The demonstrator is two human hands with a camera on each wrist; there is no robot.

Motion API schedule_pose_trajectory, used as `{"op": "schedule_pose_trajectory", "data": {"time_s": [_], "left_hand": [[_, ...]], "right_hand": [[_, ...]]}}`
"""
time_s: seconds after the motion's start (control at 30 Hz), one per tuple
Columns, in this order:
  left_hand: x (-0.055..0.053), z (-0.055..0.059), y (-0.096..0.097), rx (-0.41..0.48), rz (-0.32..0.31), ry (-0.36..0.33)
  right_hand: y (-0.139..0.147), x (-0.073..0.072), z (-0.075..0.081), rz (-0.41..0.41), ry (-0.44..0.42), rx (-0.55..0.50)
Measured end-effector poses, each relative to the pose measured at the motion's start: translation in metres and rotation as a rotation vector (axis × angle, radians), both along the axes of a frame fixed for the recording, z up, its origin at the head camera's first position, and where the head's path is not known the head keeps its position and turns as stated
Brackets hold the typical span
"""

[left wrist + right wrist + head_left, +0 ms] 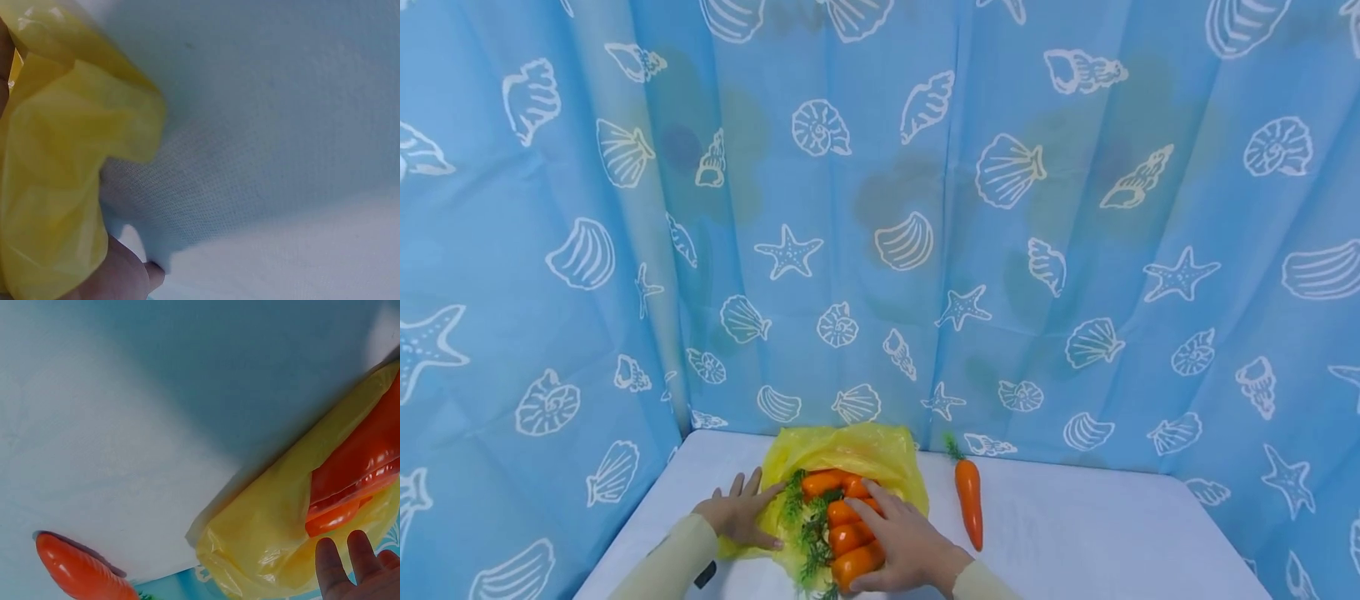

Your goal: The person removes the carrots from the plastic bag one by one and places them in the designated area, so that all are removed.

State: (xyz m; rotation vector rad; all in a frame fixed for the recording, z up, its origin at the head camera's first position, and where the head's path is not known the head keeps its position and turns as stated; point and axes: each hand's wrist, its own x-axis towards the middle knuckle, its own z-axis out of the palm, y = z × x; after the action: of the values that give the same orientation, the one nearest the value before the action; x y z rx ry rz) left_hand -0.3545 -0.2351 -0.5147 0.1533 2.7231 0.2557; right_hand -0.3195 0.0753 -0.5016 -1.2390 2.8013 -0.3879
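A yellow plastic bag (868, 439) lies spread on the table, with several orange carrots (856, 565) with green tops lying on it. My left hand (739, 510) is at the bag's left side, fingers spread and thumb against the plastic. In the left wrist view, yellow plastic (56, 175) covers part of that hand (119, 275). Over the right ends of the carrots is my right hand (906, 537), its fingers spread and reaching across them. The right wrist view shows its fingertips (362, 556) beside the carrots and the bag (256, 544).
One more carrot (969, 504) lies by itself to the right of the bag, its green top toward the back. The white tabletop (1075, 533) meets blue curtains (880, 350) with shell prints at the back and sides. A small black object (705, 575) shows by the left wrist.
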Motion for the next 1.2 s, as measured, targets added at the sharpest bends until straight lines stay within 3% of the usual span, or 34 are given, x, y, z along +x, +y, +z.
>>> {"op": "schedule_pose_trajectory", "data": {"time_s": [0.27, 0.5, 0.87, 1.2], "left_hand": [[-0.004, -0.001, -0.001, 0.017, 0.017, -0.01], [0.006, -0.003, -0.007, 0.006, 0.037, -0.015], [0.002, -0.005, -0.002, 0.003, -0.028, -0.002], [0.001, 0.0, 0.0, -0.02, -0.027, 0.003]], "right_hand": [[-0.007, 0.0, -0.002, -0.005, -0.016, 0.02], [-0.015, 0.003, -0.008, 0.046, -0.03, 0.024], [-0.009, 0.004, -0.012, 0.024, -0.03, 0.043], [-0.011, 0.001, -0.01, 0.026, 0.008, -0.009]]}}
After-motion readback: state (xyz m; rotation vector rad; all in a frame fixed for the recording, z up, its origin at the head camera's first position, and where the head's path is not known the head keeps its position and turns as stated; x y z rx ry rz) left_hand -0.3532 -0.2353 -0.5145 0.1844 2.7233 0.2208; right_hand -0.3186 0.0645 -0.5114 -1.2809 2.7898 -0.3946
